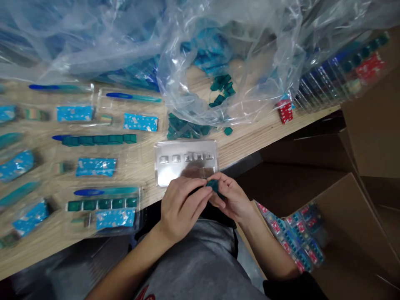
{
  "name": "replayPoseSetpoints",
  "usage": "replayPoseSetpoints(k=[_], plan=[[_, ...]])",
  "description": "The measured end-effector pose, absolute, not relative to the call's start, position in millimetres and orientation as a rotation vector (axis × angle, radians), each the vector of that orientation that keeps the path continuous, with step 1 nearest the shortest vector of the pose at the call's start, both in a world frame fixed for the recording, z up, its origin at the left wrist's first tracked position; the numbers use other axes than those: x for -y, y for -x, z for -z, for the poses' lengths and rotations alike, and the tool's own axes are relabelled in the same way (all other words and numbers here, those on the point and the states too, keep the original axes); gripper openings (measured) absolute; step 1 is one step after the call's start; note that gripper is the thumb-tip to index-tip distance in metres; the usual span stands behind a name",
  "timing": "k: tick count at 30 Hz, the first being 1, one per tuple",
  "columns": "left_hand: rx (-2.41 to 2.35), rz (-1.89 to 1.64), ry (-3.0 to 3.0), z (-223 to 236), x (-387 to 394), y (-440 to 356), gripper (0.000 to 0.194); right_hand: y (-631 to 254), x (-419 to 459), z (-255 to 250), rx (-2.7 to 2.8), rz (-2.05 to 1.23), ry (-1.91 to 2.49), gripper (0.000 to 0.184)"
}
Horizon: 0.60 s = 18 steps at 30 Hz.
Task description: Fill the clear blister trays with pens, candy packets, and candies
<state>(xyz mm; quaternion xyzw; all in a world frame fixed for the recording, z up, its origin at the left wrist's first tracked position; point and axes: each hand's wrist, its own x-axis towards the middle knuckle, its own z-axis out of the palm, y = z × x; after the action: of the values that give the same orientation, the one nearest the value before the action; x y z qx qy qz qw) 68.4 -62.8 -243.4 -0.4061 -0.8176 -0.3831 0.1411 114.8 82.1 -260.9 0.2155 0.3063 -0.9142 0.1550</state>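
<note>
Teal plastic piece (213, 186) pinched between left hand (183, 207) and right hand (230, 198) (both closed on it).

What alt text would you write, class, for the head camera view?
The person's left hand and right hand pinch a small dark green block above a clear blister tray of five silver pieces, at the edge of a wooden table spread with more blister trays.

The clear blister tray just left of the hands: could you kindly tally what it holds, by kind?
Dark green square blocks: 5
Blue-and-teal rod: 1
Speckled blue card: 1
Small striped piece: 1
Total: 8
</note>
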Motion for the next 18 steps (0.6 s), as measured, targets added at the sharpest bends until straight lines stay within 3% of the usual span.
replayPoseSetpoints(k=[4,7,10,12,18], plan=[[2.483,1.206,1.104,239,68,-74,0.012,-114,-94,259,-1.091,2.533,-0.628,0.041],[2.613,1.303,1.179,247,76,-88,0.009,-105,-113,257,-1.789,2.386,-0.62,0.03],[3.046,0.846,1.626,269,82,-106,0.009,-89,-129,259,-2.598,2.038,-0.406,0.016],[3.24,0.468,1.77,285,83,-114,0.007,-79,-135,263,-2.837,1.779,-0.146,0.013],[3.41,0.26,1.859,304,73,-126,0.016,-67,-138,266,-3.075,1.199,0.304,0.016]])
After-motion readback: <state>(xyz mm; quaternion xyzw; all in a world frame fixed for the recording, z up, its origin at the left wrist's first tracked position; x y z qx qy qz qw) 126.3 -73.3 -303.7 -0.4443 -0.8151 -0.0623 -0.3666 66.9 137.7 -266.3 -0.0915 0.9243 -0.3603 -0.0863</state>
